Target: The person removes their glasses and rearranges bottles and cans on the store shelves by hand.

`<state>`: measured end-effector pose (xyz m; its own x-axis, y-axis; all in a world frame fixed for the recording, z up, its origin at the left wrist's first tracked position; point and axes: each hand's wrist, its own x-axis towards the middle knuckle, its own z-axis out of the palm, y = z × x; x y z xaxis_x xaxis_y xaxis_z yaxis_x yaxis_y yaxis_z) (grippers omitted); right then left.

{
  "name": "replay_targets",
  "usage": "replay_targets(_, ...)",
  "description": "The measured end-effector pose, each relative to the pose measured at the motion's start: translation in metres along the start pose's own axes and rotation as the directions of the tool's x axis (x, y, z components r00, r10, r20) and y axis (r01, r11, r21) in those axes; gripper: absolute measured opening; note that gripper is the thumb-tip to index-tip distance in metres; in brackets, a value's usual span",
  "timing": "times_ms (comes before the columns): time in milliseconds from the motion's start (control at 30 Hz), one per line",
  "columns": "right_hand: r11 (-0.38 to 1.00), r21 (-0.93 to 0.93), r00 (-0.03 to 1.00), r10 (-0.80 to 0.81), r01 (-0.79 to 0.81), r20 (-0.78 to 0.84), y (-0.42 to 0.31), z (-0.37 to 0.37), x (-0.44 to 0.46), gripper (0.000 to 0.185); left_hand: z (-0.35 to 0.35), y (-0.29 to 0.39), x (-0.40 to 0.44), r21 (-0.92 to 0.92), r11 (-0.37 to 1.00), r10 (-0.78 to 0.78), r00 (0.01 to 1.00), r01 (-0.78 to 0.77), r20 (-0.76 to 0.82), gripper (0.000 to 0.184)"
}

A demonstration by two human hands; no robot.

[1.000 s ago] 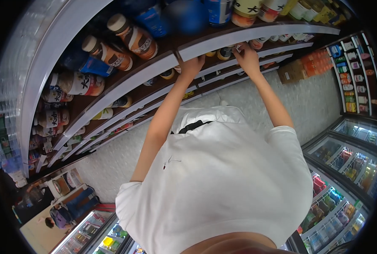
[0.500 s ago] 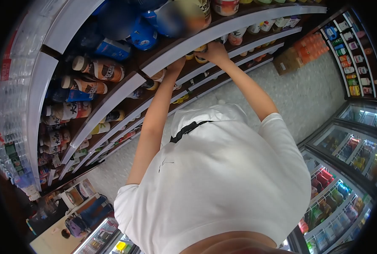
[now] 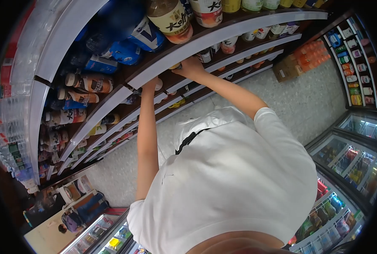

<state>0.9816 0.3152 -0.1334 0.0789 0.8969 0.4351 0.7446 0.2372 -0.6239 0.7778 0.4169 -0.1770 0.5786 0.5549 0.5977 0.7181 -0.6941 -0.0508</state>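
Both my arms reach forward to a shelf level just under the top shelf's white edge [image 3: 222, 33]. My left hand [image 3: 150, 84] is at that edge, its fingers hidden behind the strip, with a pale rounded item close beside it. To its right, my right hand [image 3: 190, 67] has its fingers curled by a small yellow-and-dark item [image 3: 176, 66]; whether it grips this item is unclear. Above the hands, a cream-labelled bottle [image 3: 171, 21] and a blue-labelled bottle [image 3: 147, 35] stand on the top shelf. A dark-labelled container [image 3: 205, 55] is right of my right hand.
Brown-labelled bottles [image 3: 94, 83] fill the shelf at left, near stacked clear bottles [image 3: 10, 131]. A cardboard box [image 3: 286, 68] and orange packs [image 3: 312, 55] sit on the floor at back right. Glass-door coolers [image 3: 345, 158] line the right. A person [image 3: 72, 221] is at lower left.
Both hands have moved left along the shelf, and the view has shifted. My right hand has come away from the containers farther right and is now closer to my left hand.
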Motion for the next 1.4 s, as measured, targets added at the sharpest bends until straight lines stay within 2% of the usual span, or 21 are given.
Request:
replay_targets(33, 0.999, -0.023, 0.999, 0.032, -0.031, 0.026, -0.002, 0.002, -0.001, 0.045, -0.002, -0.002, -0.008, 0.007, 1.000, -0.002, 1.000, 0.002, 0.005, 0.024)
replay_targets(100, 0.997, -0.036, 0.997, 0.063, -0.061, 0.051, -0.008, 0.008, -0.003, 0.043, -0.077, 0.044, 0.022, -0.362, 0.814, -0.353, 0.882, 0.454, 0.312, 0.025)
replay_targets(133, 0.995, -0.027, 0.992, 0.101, -0.099, 0.077, -0.011, 0.012, -0.004, 0.045, -0.073, 0.048, 0.020, -0.354, 0.818, -0.354, 0.881, 0.454, 0.313, 0.025)
replay_targets(200, 0.990, -0.012, 0.985, 0.140, -0.140, 0.104, -0.019, 0.014, -0.006, 0.048, -0.068, 0.054, 0.018, -0.579, 0.760, -0.368, 0.930, 0.295, -0.010, 0.023)
replay_targets(233, 0.989, -0.017, 0.981, 0.147, -0.146, 0.130, -0.022, 0.014, -0.006, 0.048, -0.066, 0.059, 0.015, -0.575, 0.764, -0.364, 0.931, 0.294, -0.007, 0.023)
replay_targets(300, 0.988, -0.025, 0.975, 0.157, -0.155, 0.155, -0.024, 0.014, -0.004, 0.048, -0.077, 0.078, 0.020, -0.691, 0.522, -0.543, 0.820, 0.500, 0.183, 0.025)
replay_targets(333, 0.985, 0.014, 0.952, 0.161, -0.170, 0.259, -0.025, 0.013, -0.002, 0.050, -0.074, 0.079, 0.021, -0.691, 0.519, -0.544, 0.818, 0.504, 0.188, 0.025)
replay_targets(400, 0.981, 0.047, 0.913, 0.156, -0.187, 0.377, -0.022, 0.019, -0.004, 0.051, -0.068, 0.076, 0.021, -0.472, 0.758, -0.412, 0.892, 0.450, 0.188, 0.029)
replay_targets(467, 0.990, 0.121, 0.987, 0.061, -0.079, 0.146, -0.022, 0.024, -0.001, 0.049, -0.066, 0.064, 0.018, -0.445, 0.794, -0.355, 0.911, 0.413, 0.211, 0.029)
replay_targets(533, 0.997, 0.050, 0.998, 0.059, -0.061, 0.036, -0.016, 0.020, -0.002, 0.046, -0.061, 0.050, 0.015, -0.168, 0.944, -0.269, 0.958, 0.283, 0.103, 0.023)
replay_targets(600, 0.986, -0.042, 0.979, 0.164, -0.160, 0.122, 0.000, -0.012, -0.003, 0.041, -0.053, 0.026, 0.008, -0.283, 0.924, -0.237, 0.965, 0.259, 0.109, 0.024)
replay_targets(667, 0.974, -0.147, 0.980, 0.156, -0.174, -0.125, 0.023, -0.030, -0.008, 0.038, -0.046, 0.016, 0.002, -0.240, 0.934, -0.222, 0.957, 0.263, 0.185, 0.024)
replay_targets(733, 0.974, -0.171, 0.963, 0.105, -0.151, -0.250, 0.044, -0.049, -0.004, 0.037, -0.058, 0.030, 0.010, -0.299, 0.908, -0.244, 0.950, 0.295, 0.197, 0.023)
replay_targets(833, 0.924, -0.377, 0.967, -0.043, -0.056, -0.250, 0.066, -0.059, 0.006, 0.037, -0.068, 0.057, 0.018, -0.072, 0.955, -0.283, 0.957, 0.287, 0.057, 0.029)
replay_targets(967, 0.963, -0.253, 0.995, 0.074, -0.090, -0.071, 0.065, -0.065, 0.015, 0.042, -0.082, 0.098, 0.027, -0.047, 0.940, -0.337, 0.941, 0.337, 0.008, 0.034)
replay_targets(1033, 0.956, -0.286, 0.984, -0.106, 0.062, -0.144, 0.069, -0.054, 0.017, 0.045, -0.083, 0.112, 0.028, -0.268, 0.940, -0.251, 0.961, 0.213, -0.117, 0.037)
replay_targets(1067, 0.956, -0.286, 0.984, -0.110, 0.067, -0.139, 0.066, -0.052, 0.016, 0.045, -0.081, 0.117, 0.026, -0.267, 0.939, -0.256, 0.959, 0.218, -0.118, 0.037)
replay_targets(1200, 0.982, -0.180, 0.997, -0.060, 0.051, -0.046, 0.044, -0.040, 0.013, 0.046, -0.065, 0.132, 0.021, -0.195, 0.964, -0.201, 0.974, 0.179, -0.102, 0.041)
replay_targets(1267, 0.989, -0.140, 0.997, -0.053, 0.046, -0.048, 0.030, -0.032, 0.011, 0.046, -0.054, 0.139, 0.021, -0.425, 0.874, -0.259, 0.966, 0.237, 0.006, 0.048)
replay_targets(1367, 0.999, -0.054, 1.000, 0.000, 0.000, -0.018, 0.024, -0.028, 0.015, 0.039, -0.044, 0.144, 0.022, -0.422, 0.833, -0.353, 0.931, 0.357, 0.092, 0.056)
replay_targets(1400, 0.998, -0.013, 0.991, -0.069, 0.067, -0.117, 0.033, -0.027, 0.019, 0.035, -0.043, 0.143, 0.023, -0.390, 0.827, -0.395, 0.912, 0.406, 0.114, 0.056)
